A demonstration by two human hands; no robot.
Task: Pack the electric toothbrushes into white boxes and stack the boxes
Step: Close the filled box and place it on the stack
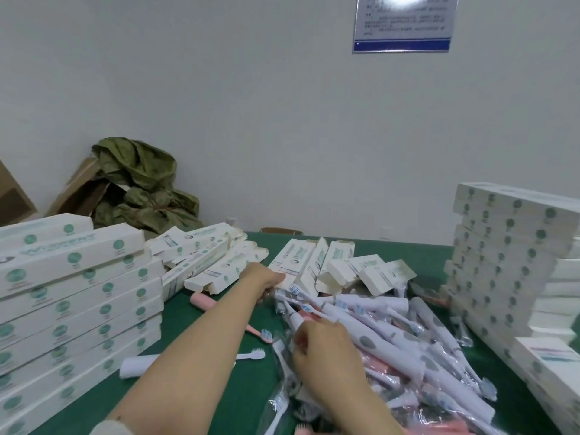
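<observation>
My green table (216,312) carries stacked white boxes on the left (75,309) and on the right (502,262), loose open boxes (314,262) at the back, a heap of toothbrushes (392,346), and a pink toothbrush (207,301).

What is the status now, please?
Left hand reaching to empty boxes. Right hand on toothbrush pile, grip unclear. Nothing blocking.

Matt cardboard boxes (78,296); glossy, probably plastic toothbrush wrappers (392,346).
</observation>
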